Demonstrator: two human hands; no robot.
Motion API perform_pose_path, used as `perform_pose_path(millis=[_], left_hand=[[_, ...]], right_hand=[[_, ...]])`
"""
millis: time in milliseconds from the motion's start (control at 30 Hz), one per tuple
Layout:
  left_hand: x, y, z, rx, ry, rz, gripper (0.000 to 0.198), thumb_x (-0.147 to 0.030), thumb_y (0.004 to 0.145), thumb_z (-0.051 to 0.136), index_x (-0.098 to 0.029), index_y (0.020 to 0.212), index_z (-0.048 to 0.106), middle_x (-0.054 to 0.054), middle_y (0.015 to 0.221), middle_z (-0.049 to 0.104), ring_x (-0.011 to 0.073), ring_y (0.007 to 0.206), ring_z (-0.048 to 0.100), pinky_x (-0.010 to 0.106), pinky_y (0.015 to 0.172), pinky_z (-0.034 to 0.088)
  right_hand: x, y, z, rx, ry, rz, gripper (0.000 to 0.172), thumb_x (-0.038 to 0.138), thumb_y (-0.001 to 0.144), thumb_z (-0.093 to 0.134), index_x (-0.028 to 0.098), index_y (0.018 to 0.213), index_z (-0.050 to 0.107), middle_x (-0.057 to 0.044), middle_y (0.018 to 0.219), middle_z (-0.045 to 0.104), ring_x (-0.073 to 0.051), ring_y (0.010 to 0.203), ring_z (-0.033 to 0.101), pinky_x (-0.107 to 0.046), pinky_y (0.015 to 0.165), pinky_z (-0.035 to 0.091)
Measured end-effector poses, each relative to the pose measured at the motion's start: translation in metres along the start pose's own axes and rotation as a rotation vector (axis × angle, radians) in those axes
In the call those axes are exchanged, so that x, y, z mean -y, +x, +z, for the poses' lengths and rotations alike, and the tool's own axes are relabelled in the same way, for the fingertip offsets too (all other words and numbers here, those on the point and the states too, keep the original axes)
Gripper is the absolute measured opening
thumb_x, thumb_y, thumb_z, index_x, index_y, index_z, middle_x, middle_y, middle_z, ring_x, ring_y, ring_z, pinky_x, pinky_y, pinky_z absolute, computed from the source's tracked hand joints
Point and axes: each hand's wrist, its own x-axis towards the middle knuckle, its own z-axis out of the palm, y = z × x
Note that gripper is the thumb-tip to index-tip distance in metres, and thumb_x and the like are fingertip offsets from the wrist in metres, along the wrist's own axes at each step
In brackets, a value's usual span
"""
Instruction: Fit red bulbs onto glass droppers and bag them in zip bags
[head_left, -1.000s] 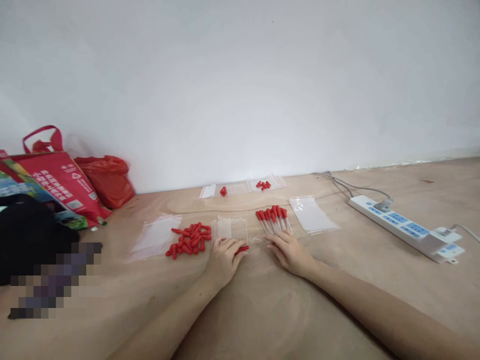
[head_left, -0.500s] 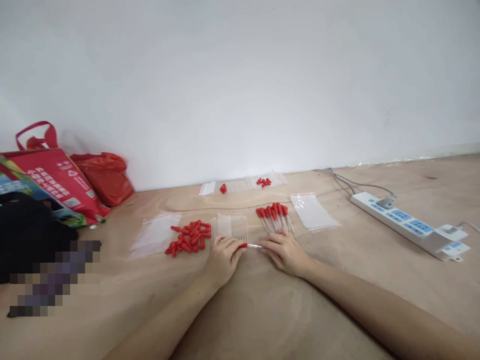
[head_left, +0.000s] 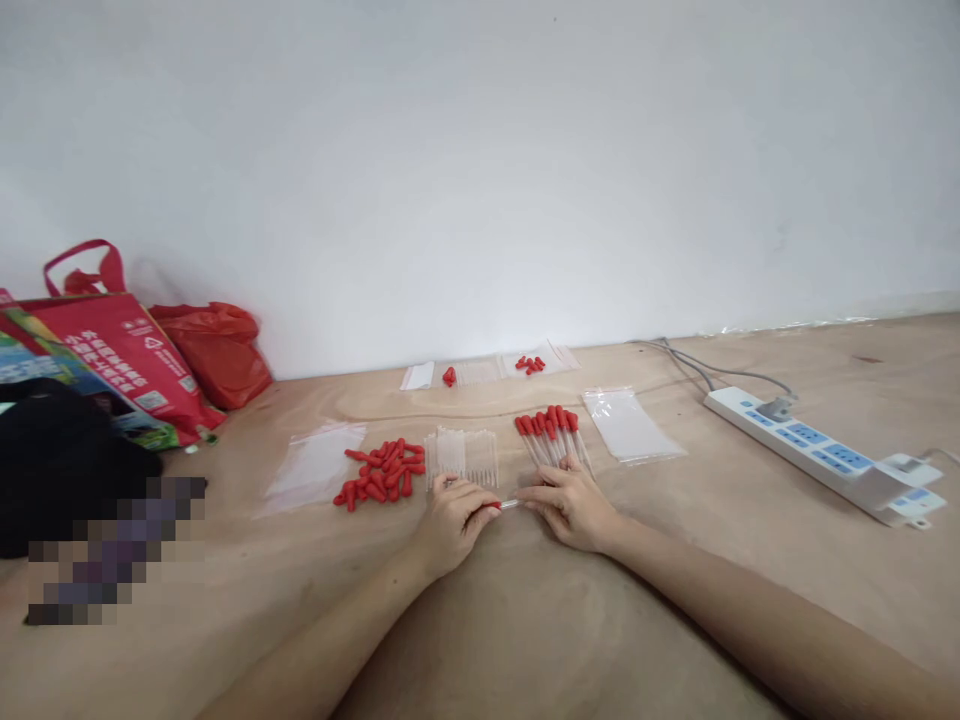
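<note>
Between the thumb and fingers of my left hand (head_left: 456,520) is a red rubber bulb (head_left: 493,505), mostly covered by the fingers. My right hand (head_left: 571,508) pinches a clear glass dropper tube (head_left: 510,504), whose end meets the bulb; how far it sits inside is hidden. A row of bare glass tubes (head_left: 465,455) lies just beyond my left hand. To its left is a pile of loose red bulbs (head_left: 384,472). Behind my right hand, several droppers with red bulbs fitted (head_left: 551,425) lie side by side, their lower ends partly covered by the hand.
Clear zip bags lie at left (head_left: 319,460) and right (head_left: 630,425). Near the wall are more tubes (head_left: 478,371) and small red bulbs (head_left: 531,365). A white power strip (head_left: 817,450) with grey cables lies right. Red bags (head_left: 210,350) and a black cloth item (head_left: 67,470) stand left.
My two hands have come slightly closer together, so less of the glass tube shows between them. The bulb and tube have shifted a little towards me. The view has moved slightly.
</note>
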Motion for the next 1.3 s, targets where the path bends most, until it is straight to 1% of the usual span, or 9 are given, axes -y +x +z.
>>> perform_pose_path(millis=[233, 433, 667, 800, 933, 1033, 1133, 1200, 1300], left_hand=[[0.0, -0.001, 0.001, -0.032, 0.02, 0.02, 0.019, -0.027, 0.084, 0.041, -0.02, 0.077, 0.058, -0.001, 0.073, 0.066, 0.0129, 0.07, 0.058, 0.034, 0.085, 0.027], [-0.004, -0.002, 0.001, -0.001, 0.024, 0.061, 0.016, -0.024, 0.083, 0.041, -0.019, 0.075, 0.055, 0.0, 0.072, 0.064, 0.0136, 0.07, 0.056, 0.035, 0.085, 0.027], [-0.001, -0.001, 0.001, 0.024, 0.033, 0.093, 0.016, -0.023, 0.083, 0.041, -0.019, 0.076, 0.054, 0.0, 0.072, 0.063, 0.0143, 0.071, 0.055, 0.036, 0.085, 0.026], [0.0, 0.0, -0.001, 0.018, 0.039, 0.071, 0.014, -0.023, 0.083, 0.043, -0.02, 0.077, 0.055, -0.001, 0.075, 0.064, 0.0143, 0.073, 0.056, 0.037, 0.086, 0.024], [0.0, 0.001, -0.005, -0.047, 0.087, 0.039, 0.012, -0.023, 0.082, 0.044, -0.021, 0.084, 0.055, 0.0, 0.08, 0.064, 0.015, 0.079, 0.056, 0.037, 0.088, 0.021], [0.006, 0.002, -0.013, -0.175, 0.217, -0.049, 0.021, -0.029, 0.078, 0.05, -0.021, 0.096, 0.054, 0.004, 0.092, 0.062, 0.0201, 0.09, 0.053, 0.039, 0.088, 0.021], [0.019, 0.006, -0.025, -0.262, 0.355, -0.24, 0.02, -0.025, 0.074, 0.051, -0.019, 0.093, 0.054, 0.006, 0.093, 0.061, 0.023, 0.091, 0.052, 0.039, 0.083, 0.026], [0.029, 0.009, -0.037, -0.234, 0.408, -0.376, 0.017, -0.019, 0.07, 0.049, -0.019, 0.087, 0.055, 0.006, 0.088, 0.061, 0.0233, 0.089, 0.052, 0.039, 0.079, 0.028], [0.043, 0.013, -0.056, -0.098, 0.411, -0.528, 0.017, -0.017, 0.064, 0.05, -0.02, 0.08, 0.055, 0.004, 0.085, 0.061, 0.0238, 0.09, 0.051, 0.037, 0.074, 0.031]], right_hand=[[0.007, 0.003, 0.001, -0.021, -0.018, -0.005, 0.022, 0.018, 0.081, 0.041, 0.02, 0.09, 0.061, -0.002, 0.074, 0.057, -0.011, 0.065, 0.048, -0.029, 0.064, 0.022], [0.013, 0.007, 0.002, 0.044, 0.072, 0.032, 0.023, 0.018, 0.083, 0.036, 0.018, 0.082, 0.059, -0.001, 0.07, 0.057, -0.011, 0.064, 0.048, -0.029, 0.065, 0.022], [0.016, 0.01, 0.004, 0.077, 0.079, 0.071, 0.02, 0.017, 0.083, 0.037, 0.019, 0.079, 0.057, 0.0, 0.072, 0.058, -0.011, 0.064, 0.047, -0.028, 0.065, 0.021], [0.018, 0.014, -0.002, 0.116, -0.018, 0.028, 0.019, 0.019, 0.082, 0.039, 0.018, 0.078, 0.058, -0.001, 0.073, 0.06, -0.013, 0.068, 0.048, -0.029, 0.066, 0.022], [0.02, 0.023, -0.016, 0.217, -0.174, -0.006, 0.018, 0.021, 0.079, 0.043, 0.016, 0.071, 0.059, -0.006, 0.072, 0.061, -0.017, 0.075, 0.05, -0.031, 0.067, 0.023], [0.014, 0.034, -0.024, 0.272, -0.174, 0.158, 0.019, 0.02, 0.078, 0.042, 0.016, 0.072, 0.06, -0.006, 0.073, 0.064, -0.017, 0.072, 0.053, -0.03, 0.068, 0.025], [0.003, 0.048, -0.021, 0.197, -0.101, 0.454, 0.019, 0.022, 0.078, 0.041, 0.017, 0.085, 0.059, -0.005, 0.079, 0.065, -0.016, 0.072, 0.056, -0.026, 0.065, 0.029], [-0.002, 0.058, -0.014, 0.13, -0.081, 0.585, 0.02, 0.02, 0.077, 0.043, 0.017, 0.091, 0.056, -0.005, 0.082, 0.065, -0.016, 0.075, 0.057, -0.024, 0.063, 0.03], [-0.004, 0.07, -0.001, 0.129, -0.122, 0.646, 0.02, 0.018, 0.074, 0.043, 0.016, 0.091, 0.054, -0.006, 0.083, 0.065, -0.018, 0.078, 0.058, -0.026, 0.064, 0.03]])
